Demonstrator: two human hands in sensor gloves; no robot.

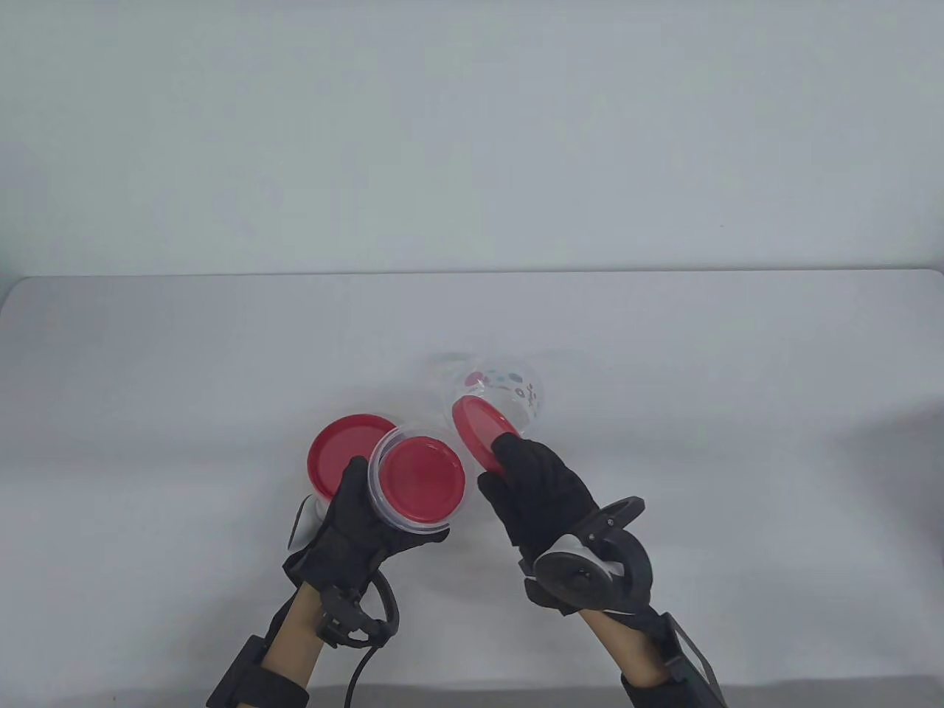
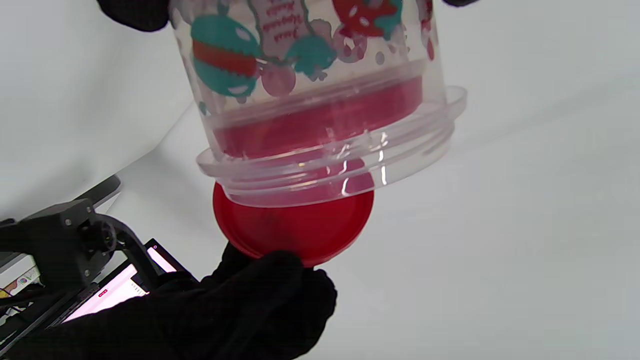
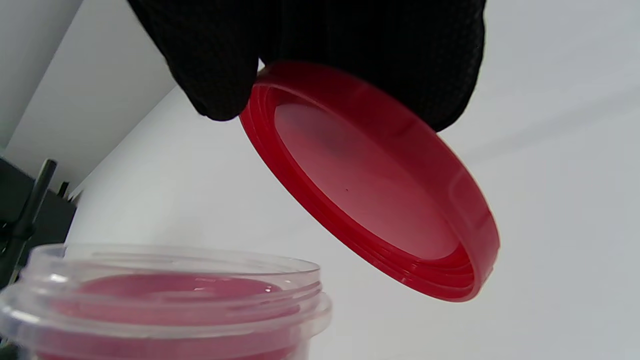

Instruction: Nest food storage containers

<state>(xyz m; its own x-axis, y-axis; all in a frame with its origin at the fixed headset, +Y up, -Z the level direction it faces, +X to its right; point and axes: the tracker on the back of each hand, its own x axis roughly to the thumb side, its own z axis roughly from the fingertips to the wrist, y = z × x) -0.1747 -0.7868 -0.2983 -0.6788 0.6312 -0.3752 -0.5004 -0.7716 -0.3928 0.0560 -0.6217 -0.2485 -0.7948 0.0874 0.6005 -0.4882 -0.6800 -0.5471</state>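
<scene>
My left hand (image 1: 361, 509) grips a clear printed container (image 1: 418, 479) off the table, its open mouth tilted up. A smaller red-lidded container (image 1: 422, 478) sits nested inside it; it shows through the wall in the left wrist view (image 2: 320, 120). My right hand (image 1: 516, 479) pinches a loose red lid (image 1: 478, 430) by its edge, tilted, just right of the open mouth. The right wrist view shows the lid's underside (image 3: 370, 185) above and beside the container's rim (image 3: 165, 295). The lid is apart from the rim.
Another red-lidded container (image 1: 346, 441) stands on the table just behind my left hand. A clear printed container (image 1: 512, 391) without a lid is on the table behind the held lid. The white table (image 1: 664, 413) stretches to both sides.
</scene>
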